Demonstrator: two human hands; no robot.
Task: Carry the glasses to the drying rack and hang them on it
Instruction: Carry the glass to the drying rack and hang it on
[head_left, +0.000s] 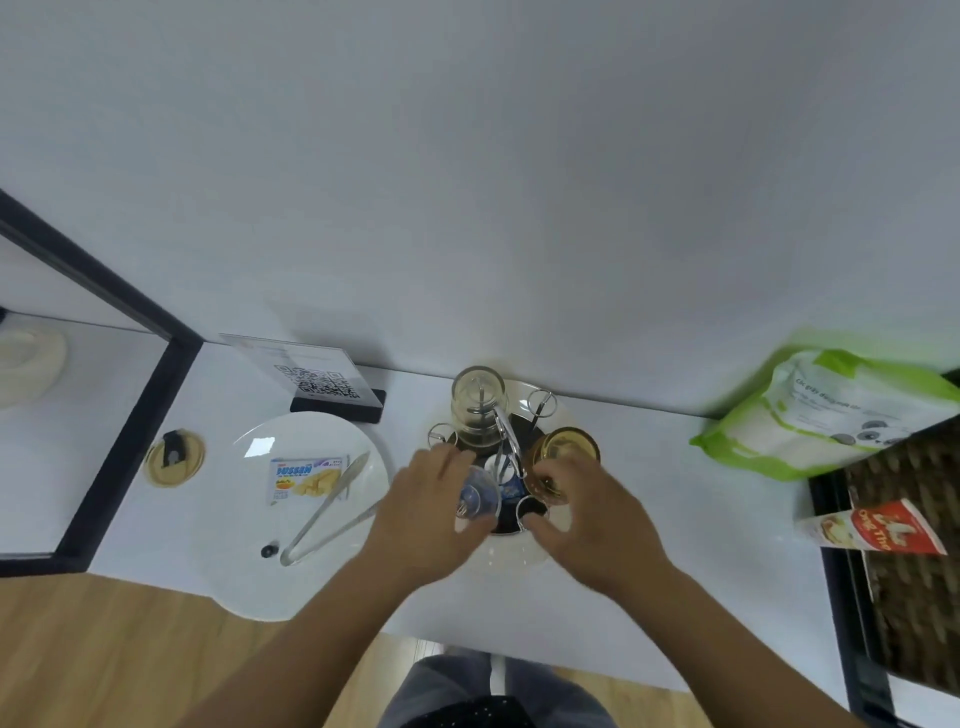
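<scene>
Left hand (421, 512) grips clear glass (479, 500); right hand (592, 525) grips amber glass (560, 460)

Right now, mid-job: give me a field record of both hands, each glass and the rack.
rack: round white-based stand with metal wire prongs; far-right prong bare
left hand: grips a clear drinking glass over the rack's near side
right hand: holds an amber-tinted glass at the rack's right side
already hung: one upturned clear glass on a far prong
left of rack: round white plate with metal tongs and a snack packet
</scene>
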